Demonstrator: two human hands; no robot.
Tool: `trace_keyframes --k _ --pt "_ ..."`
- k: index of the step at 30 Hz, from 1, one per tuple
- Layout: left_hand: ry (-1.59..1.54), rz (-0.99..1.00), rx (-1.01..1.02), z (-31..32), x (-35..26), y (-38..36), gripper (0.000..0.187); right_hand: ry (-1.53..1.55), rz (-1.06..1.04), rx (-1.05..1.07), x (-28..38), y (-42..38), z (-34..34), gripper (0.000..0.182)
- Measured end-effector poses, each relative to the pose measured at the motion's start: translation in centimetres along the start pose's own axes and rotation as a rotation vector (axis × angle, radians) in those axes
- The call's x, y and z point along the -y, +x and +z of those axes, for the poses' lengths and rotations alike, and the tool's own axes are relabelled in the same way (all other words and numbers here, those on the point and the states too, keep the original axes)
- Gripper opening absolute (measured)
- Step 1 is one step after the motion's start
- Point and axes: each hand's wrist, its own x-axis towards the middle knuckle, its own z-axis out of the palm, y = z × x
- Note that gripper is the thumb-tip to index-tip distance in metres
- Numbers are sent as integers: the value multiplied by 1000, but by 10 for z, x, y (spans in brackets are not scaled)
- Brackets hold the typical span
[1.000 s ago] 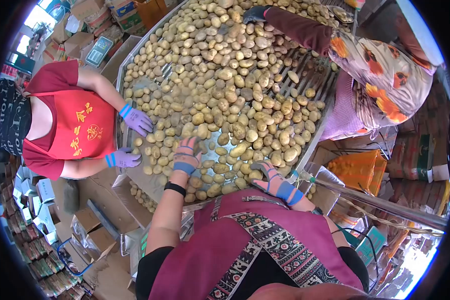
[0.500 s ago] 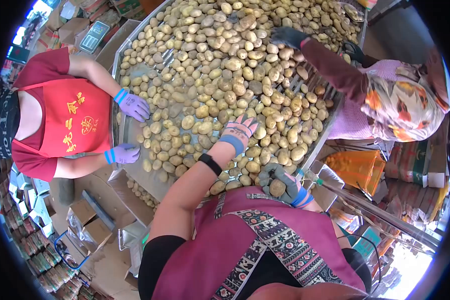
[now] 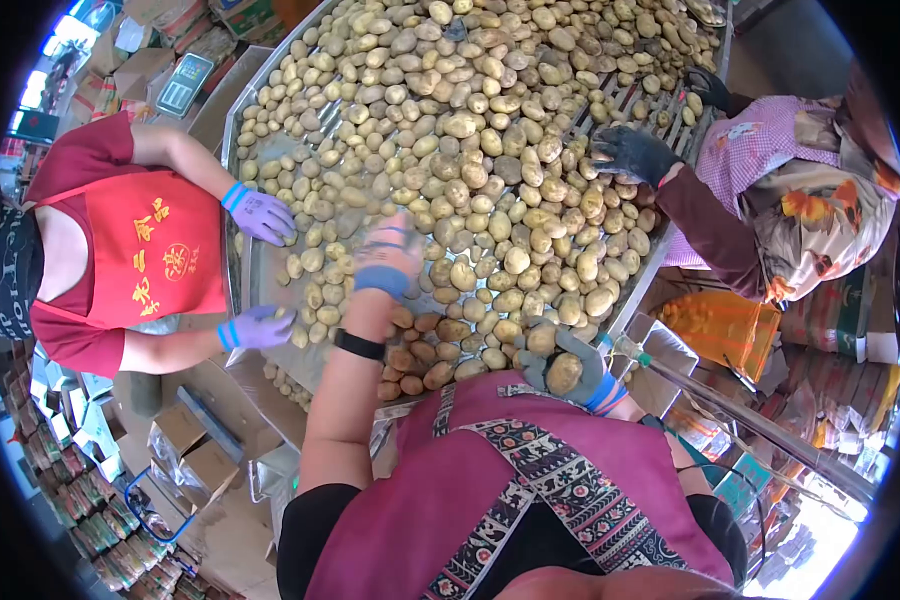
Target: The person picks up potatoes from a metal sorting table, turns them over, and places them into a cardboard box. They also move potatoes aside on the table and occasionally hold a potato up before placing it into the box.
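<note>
Grey-palmed glove (image 3: 592, 372) on the right hand (image 3: 589, 367) around 4 o'clock, fingers curled around a tan, roundish, dirt-smudged potato (image 3: 565, 373), second potato (image 3: 541, 341) right by the fingertips. Left hand (image 3: 390, 252) is blurry near 10 o'clock, honestly can't tell if those fingers hold anything; half a second ago it was closer to 1. Yellowish potato pile (image 3: 460, 125) fills 12 o'clock.
</note>
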Motion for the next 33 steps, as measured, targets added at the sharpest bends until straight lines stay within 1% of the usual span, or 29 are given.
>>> trace_keyframes --k 2,3,4,5,6,7,8,9,10,11,13,14,16,17,19,20,21,22,23,24,26,27,28,30,31,32,33 --pt "201 -121 14 10 48 19 66 1 110 28 4 -2 -17 49" --pt "203 -122 17 17 53 19 66 29 120 19 5 -3 -12 52" --pt "394 -95 70 23 58 18 68 31 120 18 4 0 -19 52" --pt "585 -64 123 23 58 16 69 204 160 131 3 4 -22 51" --pt "587 -58 126 24 57 15 69 379 196 243 3 6 -24 52" --pt "499 -81 192 26 55 12 71 427 183 173 3 3 -26 54" --pt "410 -104 255 27 53 8 73 431 178 171 1 4 -22 54" --pt "424 -62 208 37 60 5 76 408 148 203 1 6 -19 57" --pt "427 -56 206 42 69 4 76 384 117 236 3 7 -17 60" --pt "349 -74 164 42 70 2 76 268 114 179 7 6 -16 66" --pt "157 -142 125 17 42 -12 79 265 95 200 10 5 -8 68" --pt "166 -129 135 19 32 -20 79 258 85 216 10 4 -6 70" --pt "-543 222 232 25 18 -40 69 292 93 233 11 4 -3 70" --pt "-540 225 234 24 3 -47 69 305 114 259 12 4 -1 69" --pt "-873 371 673 19 -24 -56 58 290 114 305 13 1 5 67" --pt "-863 382 669 20 -27 -53 58 275 112 347 13 0 6 65" --pt "-798 299 466 24 -29 -48 57 273 102 359 13 -3 2 65" --pt "-731 220 265 28 -32 -44 55 217 42 310 11 -8 -5 62" --pt "-696 263 250 29 -30 -46 52 164 -20 255 10 -11 -13 60" --pt "-689 276 256 34 -30 -50 52 169 -34 259 9 -12 -23 60" --pt "-978 346 502 44 -34 -62 50 176 -68 265 8 -10 -38 59" --pt "-915 381 563 37 -50 -76 51 -50 -161 149 12 -30 -1 59" --pt "-1026 328 686 46 -58 -86 52 -50 -172 162 15 -32 0 59" --pt "-790 441 582 44 -75 -101 54 -600 -379 265 19 -37 5 59" --pt "-660 394 584 36 -85 -107 52 -697 -345 188 21 -48 12 58" --pt "-647 406 586 41 -85 -109 52 -691 -361 191 20 -51 10 58" --pt "-826 438 634 50 -81 -112 50 -558 -325 207 19 -53 5 58"
